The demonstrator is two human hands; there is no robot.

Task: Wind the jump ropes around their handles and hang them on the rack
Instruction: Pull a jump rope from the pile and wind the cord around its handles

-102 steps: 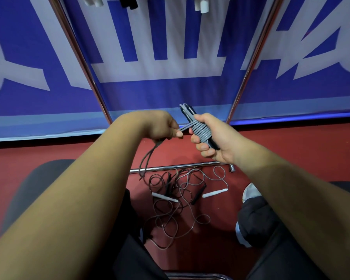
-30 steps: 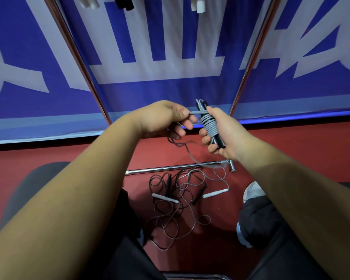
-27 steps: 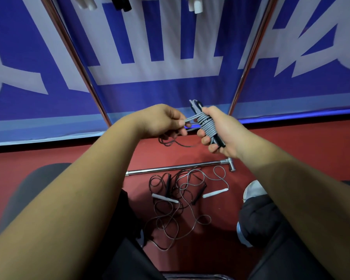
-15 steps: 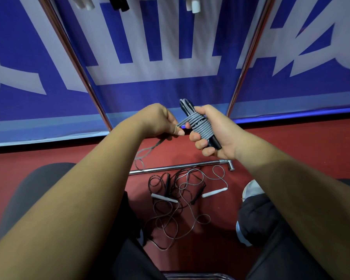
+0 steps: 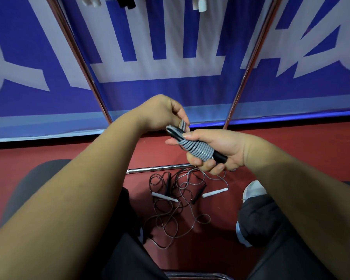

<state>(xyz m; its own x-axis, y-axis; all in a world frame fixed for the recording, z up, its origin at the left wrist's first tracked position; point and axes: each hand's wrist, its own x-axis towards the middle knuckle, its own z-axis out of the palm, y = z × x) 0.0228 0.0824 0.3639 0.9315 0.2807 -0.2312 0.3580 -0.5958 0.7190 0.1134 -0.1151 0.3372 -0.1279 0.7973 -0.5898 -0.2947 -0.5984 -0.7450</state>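
Observation:
My right hand (image 5: 216,150) grips a pair of black jump-rope handles (image 5: 220,157) with grey rope coiled round them (image 5: 198,149). They lie nearly level, tips pointing left. My left hand (image 5: 160,114) is just above the tips and pinches the short grey end of the rope (image 5: 183,124). Loose jump ropes (image 5: 180,199) with white and black handles lie tangled on the red floor below. The rack's slanted chrome poles (image 5: 77,57) rise on both sides. Handles of hung ropes (image 5: 198,4) show at the top edge.
A chrome bar (image 5: 156,169) lies across the floor behind the tangle. A blue and white banner (image 5: 170,47) hangs behind the rack. My knees and a white shoe (image 5: 253,189) frame the floor patch.
The handle bundle has tipped from upright to nearly level. The long loose tail that hung from my left hand is gone; only a short grey end shows between its fingers.

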